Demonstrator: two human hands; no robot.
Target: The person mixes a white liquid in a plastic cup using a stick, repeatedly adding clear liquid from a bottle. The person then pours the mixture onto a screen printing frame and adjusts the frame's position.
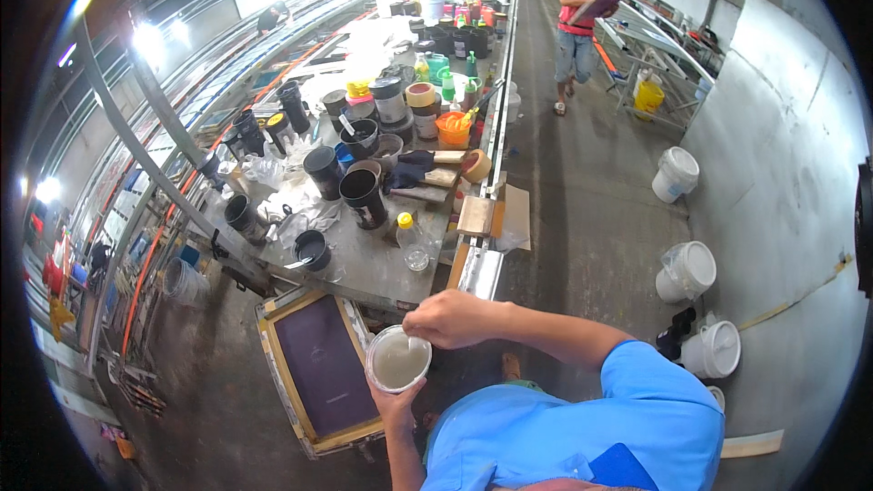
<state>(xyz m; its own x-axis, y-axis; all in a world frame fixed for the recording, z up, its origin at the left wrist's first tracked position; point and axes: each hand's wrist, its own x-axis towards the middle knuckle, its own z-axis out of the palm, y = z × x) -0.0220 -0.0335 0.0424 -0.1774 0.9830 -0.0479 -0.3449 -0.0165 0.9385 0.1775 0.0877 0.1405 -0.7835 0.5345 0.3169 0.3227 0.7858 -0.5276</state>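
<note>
My left hand point(394, 405) grips a round plastic tub point(389, 371) from below; it holds greyish off-white liquid. Above its rim my right hand point(444, 318) is closed on a pale stick point(414, 343), mostly hidden by the fingers, that reaches into the tub. Below and left of the tub leans a framed screen point(314, 364) with a dark mesh. Beyond my hands, the work table point(382, 277) bears a clear bottle with a yellow cap point(414, 245), a black tub with a white stirrer point(312, 250) and several other pots.
A metal rail point(476, 268) runs along the table's right side. A person in a red shirt point(573, 0) is in the aisle point(582, 218), carrying a frame. Several white buckets point(682, 273) stand by a metal panel point(782, 200) on the right. A post point(150, 173) rises on the left.
</note>
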